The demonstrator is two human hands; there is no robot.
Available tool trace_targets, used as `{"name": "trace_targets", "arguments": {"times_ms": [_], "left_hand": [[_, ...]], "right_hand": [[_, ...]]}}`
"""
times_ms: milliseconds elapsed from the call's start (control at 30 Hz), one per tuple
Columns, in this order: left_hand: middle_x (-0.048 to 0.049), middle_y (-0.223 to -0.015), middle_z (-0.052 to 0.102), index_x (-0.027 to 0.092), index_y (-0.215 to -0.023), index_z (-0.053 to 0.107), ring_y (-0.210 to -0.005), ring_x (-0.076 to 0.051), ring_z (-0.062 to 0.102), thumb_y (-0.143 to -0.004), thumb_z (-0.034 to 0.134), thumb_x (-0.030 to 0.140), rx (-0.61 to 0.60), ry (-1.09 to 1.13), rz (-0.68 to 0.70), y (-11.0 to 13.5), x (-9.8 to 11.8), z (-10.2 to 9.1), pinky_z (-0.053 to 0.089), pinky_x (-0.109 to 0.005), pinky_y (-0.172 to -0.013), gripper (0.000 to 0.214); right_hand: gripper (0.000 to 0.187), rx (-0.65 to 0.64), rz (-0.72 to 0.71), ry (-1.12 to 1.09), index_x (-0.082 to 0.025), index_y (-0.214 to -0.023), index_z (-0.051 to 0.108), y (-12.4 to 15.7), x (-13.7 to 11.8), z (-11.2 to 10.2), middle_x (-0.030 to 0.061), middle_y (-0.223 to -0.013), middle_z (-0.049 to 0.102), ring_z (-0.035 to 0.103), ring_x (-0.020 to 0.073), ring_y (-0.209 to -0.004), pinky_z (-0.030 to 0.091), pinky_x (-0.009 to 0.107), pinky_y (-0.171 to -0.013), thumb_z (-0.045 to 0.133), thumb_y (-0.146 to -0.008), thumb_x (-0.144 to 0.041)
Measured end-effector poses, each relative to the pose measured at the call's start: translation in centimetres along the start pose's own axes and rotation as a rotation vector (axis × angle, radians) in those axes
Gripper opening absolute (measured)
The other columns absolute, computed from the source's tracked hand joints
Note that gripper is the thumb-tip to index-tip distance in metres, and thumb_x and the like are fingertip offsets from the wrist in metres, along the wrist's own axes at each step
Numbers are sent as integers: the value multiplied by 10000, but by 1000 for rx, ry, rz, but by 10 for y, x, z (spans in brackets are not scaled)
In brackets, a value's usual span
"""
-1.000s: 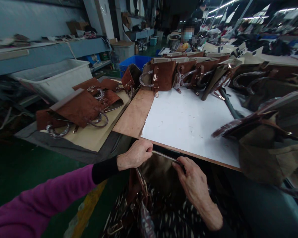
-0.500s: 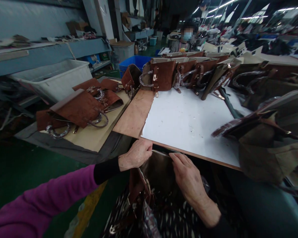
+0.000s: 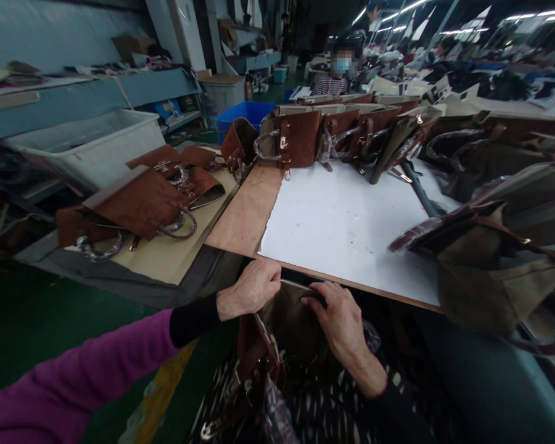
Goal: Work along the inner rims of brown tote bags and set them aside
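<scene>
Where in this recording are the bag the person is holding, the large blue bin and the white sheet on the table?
Held bag [image 3: 290,317]: head view, on the dark inside below its rim.
Blue bin [image 3: 253,112]: head view, on its wall.
White sheet [image 3: 312,213]: head view, on its bare surface.

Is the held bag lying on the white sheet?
No, the left hand and right hand hold the bag in front of the table.

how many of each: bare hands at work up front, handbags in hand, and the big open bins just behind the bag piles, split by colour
Bare hands: 2, left hand and right hand
Handbag in hand: 1
Blue open bin: 1
Pale grey open tub: 1
Total: 5
</scene>
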State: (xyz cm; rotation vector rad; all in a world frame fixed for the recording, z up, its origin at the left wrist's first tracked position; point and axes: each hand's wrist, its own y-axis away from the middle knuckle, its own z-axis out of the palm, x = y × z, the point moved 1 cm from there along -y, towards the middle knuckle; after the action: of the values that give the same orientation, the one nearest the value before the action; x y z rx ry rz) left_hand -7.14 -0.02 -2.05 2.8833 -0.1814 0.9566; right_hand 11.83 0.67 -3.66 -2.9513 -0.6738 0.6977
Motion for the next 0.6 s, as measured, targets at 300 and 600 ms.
{"name": "trace_targets", "arguments": {"times_ms": [300, 600], "left_hand": [[5, -562, 520, 149, -565, 489, -565, -114, 437, -650, 452, 135, 7, 7, -6, 0, -2, -1, 243, -240, -532, 93], [7, -548, 501, 152, -553, 458, -551, -112, 424, -639, 442, 133, 21, -1, -10, -1, 0, 3, 237, -240, -531, 90]], "right_hand": [[126, 33, -21, 51, -205, -866, 661, -7, 0, 1, 25, -870, 676, 578, 196, -856, 394, 303, -774, 577, -814, -284], [153, -39, -193, 157, -192, -934, 656, -17, -20, 9, 50, -838, 672, 585, 205, -837, 395, 304, -775, 564, -819, -231]]}}
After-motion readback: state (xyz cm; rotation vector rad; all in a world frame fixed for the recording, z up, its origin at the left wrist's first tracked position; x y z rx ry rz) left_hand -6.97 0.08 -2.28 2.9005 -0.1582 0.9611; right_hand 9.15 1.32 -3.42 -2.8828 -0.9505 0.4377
